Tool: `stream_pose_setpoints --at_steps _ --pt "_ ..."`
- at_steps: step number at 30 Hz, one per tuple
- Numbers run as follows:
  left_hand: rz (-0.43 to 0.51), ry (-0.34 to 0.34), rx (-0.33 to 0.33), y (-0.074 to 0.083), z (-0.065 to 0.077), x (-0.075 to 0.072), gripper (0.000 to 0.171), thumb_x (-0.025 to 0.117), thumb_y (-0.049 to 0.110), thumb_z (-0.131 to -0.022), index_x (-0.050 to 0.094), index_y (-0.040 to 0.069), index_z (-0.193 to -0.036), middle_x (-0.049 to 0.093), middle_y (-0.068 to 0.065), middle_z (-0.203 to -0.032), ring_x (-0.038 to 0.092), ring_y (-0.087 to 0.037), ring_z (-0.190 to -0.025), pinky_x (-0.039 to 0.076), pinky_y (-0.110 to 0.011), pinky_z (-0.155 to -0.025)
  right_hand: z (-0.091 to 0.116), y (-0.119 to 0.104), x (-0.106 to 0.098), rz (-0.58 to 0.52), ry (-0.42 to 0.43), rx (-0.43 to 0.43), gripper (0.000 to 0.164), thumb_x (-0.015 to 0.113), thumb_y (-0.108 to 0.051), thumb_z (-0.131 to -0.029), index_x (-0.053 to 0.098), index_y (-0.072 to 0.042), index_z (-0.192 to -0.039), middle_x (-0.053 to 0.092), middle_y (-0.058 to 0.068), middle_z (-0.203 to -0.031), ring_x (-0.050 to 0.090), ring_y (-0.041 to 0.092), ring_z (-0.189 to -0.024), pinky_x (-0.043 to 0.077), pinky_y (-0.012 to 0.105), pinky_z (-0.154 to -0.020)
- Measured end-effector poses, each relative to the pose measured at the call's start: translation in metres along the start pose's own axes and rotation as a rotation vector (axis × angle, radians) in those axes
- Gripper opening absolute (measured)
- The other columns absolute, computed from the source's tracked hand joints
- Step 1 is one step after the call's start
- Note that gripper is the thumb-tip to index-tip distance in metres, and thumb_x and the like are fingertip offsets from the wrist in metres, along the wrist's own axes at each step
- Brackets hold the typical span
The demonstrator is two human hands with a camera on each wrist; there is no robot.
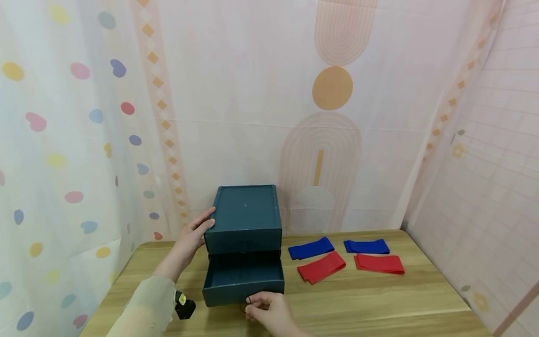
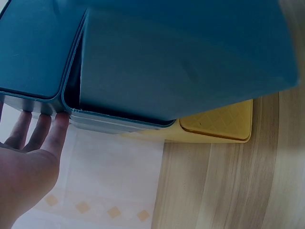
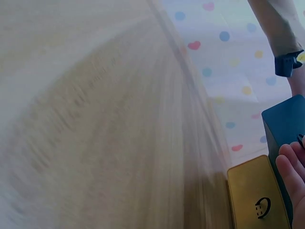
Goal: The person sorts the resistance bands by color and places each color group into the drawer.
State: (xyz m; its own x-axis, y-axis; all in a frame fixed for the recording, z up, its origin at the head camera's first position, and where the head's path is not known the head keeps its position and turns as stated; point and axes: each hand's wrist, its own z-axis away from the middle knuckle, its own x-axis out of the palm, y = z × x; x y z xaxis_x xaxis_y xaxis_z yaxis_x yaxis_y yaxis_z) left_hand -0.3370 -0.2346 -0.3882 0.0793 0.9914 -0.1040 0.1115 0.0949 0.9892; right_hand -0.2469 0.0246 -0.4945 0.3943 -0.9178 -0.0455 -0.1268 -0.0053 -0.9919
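A dark teal drawer box (image 1: pixel 244 241) stands on the table, its middle drawer (image 1: pixel 242 295) pulled out and bare inside. Below that drawer, a yellow drawer (image 3: pixel 257 186) with a black pull is pushed in. My left hand (image 1: pixel 189 243) presses against the box's upper left side, fingers extended, as the left wrist view confirms. At the front of the pulled-out drawer, my right hand (image 1: pixel 271 311) pinches its small dark ring pull (image 1: pixel 248 300) between thumb and curled fingers. In the right wrist view, only part of the right hand (image 3: pixel 293 169) shows at the right edge.
Right of the box, two folded blue strips (image 1: pixel 311 248) (image 1: pixel 367 246) lie behind two folded red strips (image 1: pixel 322 267) (image 1: pixel 380 263) on the wooden table (image 1: pixel 358 304). A patterned curtain (image 1: pixel 236 93) hangs behind and at both sides. A black wrist device (image 1: pixel 184 306) sits by the left forearm.
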Motion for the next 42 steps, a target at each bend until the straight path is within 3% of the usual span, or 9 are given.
stream_pose_setpoints --at_steps 8,18,42 --pt "0.007 -0.012 0.01 0.0 0.002 -0.001 0.059 0.05 0.038 -0.102 0.03 0.023 -0.154 0.014 -0.007 -0.161 0.022 -0.031 -0.143 0.027 -0.053 -0.11 0.009 0.006 0.004 -0.022 0.018 0.044 0.013 0.072 -0.005 -0.085 0.074 0.003 -0.095 0.071 0.008 -0.077 0.067 0.015 -0.068 0.055 0.025 -0.063" --pt "0.018 -0.008 0.006 0.002 0.002 0.0 0.057 0.048 0.036 -0.103 0.029 0.023 -0.154 0.013 -0.006 -0.16 0.023 -0.03 -0.142 0.026 -0.053 -0.111 0.015 0.007 0.006 0.006 0.004 0.018 0.015 0.071 -0.006 -0.086 0.074 0.004 -0.097 0.071 0.008 -0.076 0.067 0.014 -0.066 0.054 0.022 -0.062" --pt "0.009 0.006 0.001 0.002 0.001 0.001 0.058 0.051 0.039 -0.101 0.031 0.023 -0.154 0.016 -0.007 -0.16 0.025 -0.031 -0.141 0.027 -0.054 -0.11 0.019 0.003 0.006 -0.01 0.018 0.096 0.015 0.076 -0.01 -0.083 0.075 -0.001 -0.095 0.071 0.008 -0.076 0.066 0.015 -0.065 0.056 0.028 -0.063"
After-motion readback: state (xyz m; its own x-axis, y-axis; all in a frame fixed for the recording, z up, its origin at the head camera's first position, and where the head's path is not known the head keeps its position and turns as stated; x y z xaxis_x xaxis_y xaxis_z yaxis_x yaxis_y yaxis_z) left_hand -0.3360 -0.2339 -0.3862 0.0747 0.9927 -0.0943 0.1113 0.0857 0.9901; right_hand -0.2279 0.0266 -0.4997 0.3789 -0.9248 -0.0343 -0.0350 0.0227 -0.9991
